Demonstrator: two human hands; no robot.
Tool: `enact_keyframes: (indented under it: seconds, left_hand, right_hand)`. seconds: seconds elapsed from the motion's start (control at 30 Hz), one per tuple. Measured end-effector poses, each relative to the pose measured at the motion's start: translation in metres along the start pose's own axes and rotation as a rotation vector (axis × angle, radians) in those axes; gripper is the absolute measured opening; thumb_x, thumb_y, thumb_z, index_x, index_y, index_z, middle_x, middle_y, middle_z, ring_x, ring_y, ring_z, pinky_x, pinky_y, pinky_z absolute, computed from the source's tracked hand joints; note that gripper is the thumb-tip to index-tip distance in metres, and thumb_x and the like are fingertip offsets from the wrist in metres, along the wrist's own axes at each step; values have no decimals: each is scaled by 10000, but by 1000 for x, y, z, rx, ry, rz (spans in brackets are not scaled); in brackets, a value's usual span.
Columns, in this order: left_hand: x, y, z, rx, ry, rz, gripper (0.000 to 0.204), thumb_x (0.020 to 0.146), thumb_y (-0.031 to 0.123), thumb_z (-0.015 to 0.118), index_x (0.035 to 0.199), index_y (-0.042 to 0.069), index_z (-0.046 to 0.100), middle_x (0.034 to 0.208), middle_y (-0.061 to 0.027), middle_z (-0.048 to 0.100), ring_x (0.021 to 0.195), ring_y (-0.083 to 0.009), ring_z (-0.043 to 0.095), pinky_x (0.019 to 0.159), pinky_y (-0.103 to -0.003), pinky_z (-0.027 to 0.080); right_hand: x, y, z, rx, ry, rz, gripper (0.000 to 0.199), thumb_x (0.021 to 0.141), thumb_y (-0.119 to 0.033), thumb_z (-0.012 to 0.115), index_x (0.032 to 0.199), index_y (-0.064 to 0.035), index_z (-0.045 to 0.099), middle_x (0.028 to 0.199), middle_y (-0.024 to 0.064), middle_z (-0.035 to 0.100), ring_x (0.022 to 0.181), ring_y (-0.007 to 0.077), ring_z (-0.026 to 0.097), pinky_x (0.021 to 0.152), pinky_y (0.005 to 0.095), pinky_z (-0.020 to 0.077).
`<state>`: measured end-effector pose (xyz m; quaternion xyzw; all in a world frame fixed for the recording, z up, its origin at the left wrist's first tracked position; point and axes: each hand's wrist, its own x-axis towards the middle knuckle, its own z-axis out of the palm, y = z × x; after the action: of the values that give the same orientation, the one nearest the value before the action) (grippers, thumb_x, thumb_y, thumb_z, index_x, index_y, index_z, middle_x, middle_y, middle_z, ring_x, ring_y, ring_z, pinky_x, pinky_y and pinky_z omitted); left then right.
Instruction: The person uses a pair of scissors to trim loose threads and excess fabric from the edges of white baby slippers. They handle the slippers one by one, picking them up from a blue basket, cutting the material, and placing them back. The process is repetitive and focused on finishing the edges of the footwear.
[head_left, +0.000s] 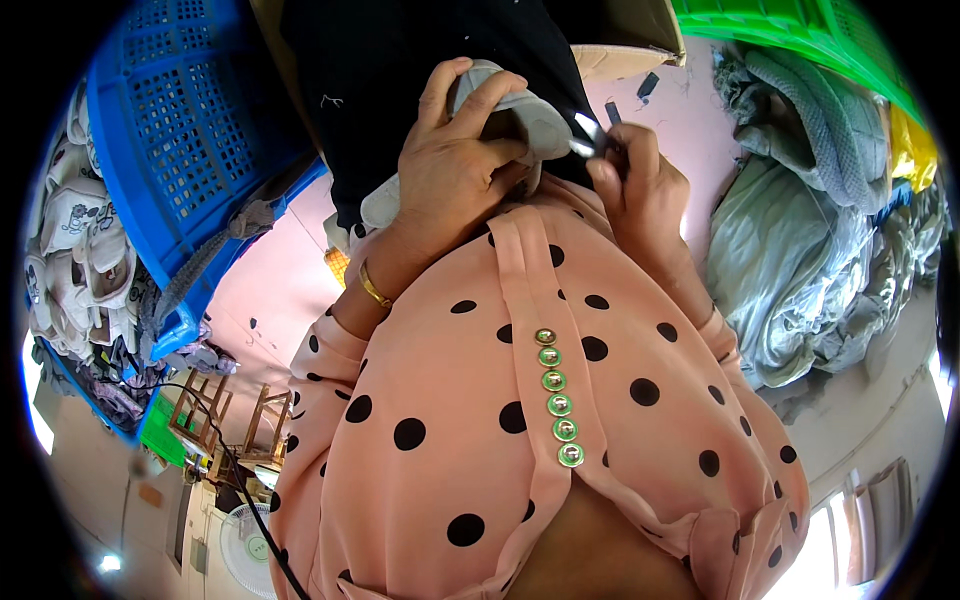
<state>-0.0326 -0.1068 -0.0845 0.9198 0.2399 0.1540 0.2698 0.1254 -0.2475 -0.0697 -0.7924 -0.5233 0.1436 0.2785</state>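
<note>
My left hand [452, 150] grips a small grey-white piece of cloth [535, 115] over a black cloth [370, 80] that lies on the pink table. My right hand [635, 185] holds a small metal thread snipper [590, 135] with its tips at the edge of the grey piece. A gold bangle [374, 288] sits on my left wrist. My peach blouse with black dots [480, 420] and a row of shiny buttons fills the lower middle of the view.
A blue plastic crate [180, 130] stands on the left, with pale printed fabric pieces [75, 240] stacked beside it. A green crate [800, 35] is at the top right above a heap of grey-green garments [800, 260]. A fan [245, 545] and wooden stools [225, 420] stand on the floor.
</note>
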Motion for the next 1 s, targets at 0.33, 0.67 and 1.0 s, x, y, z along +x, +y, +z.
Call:
enact_keyframes:
  seconds: [0.33, 0.67, 1.0]
  left_hand:
    - [-1, 7, 1, -10, -5, -28, 165, 618, 160, 834, 772, 163, 775, 1336, 92, 548, 1343, -287, 359, 999, -337, 448]
    - [-4, 12, 6, -8, 56, -27, 128, 634, 115, 817, 740, 111, 745, 1303, 34, 576, 1313, -330, 396, 995, -369, 447]
    - [-4, 15, 5, 6, 86, -15, 120, 647, 105, 808, 746, 90, 742, 1288, 3, 596, 1303, -344, 418, 1002, -377, 446]
  right_hand:
    - [-9, -18, 1, -464, -271, -12, 473, 931, -525, 555, 707, -121, 451, 464, 19, 515, 384, 179, 561, 351, 295, 431]
    - [-12, -35, 10, -495, -294, 193, 467, 929, -496, 573, 681, -114, 468, 448, 41, 536, 399, 217, 599, 354, 321, 448]
    - [-14, -36, 10, -510, -289, 195, 462, 933, -492, 569, 688, -110, 481, 449, 50, 544, 400, 217, 603, 349, 321, 445]
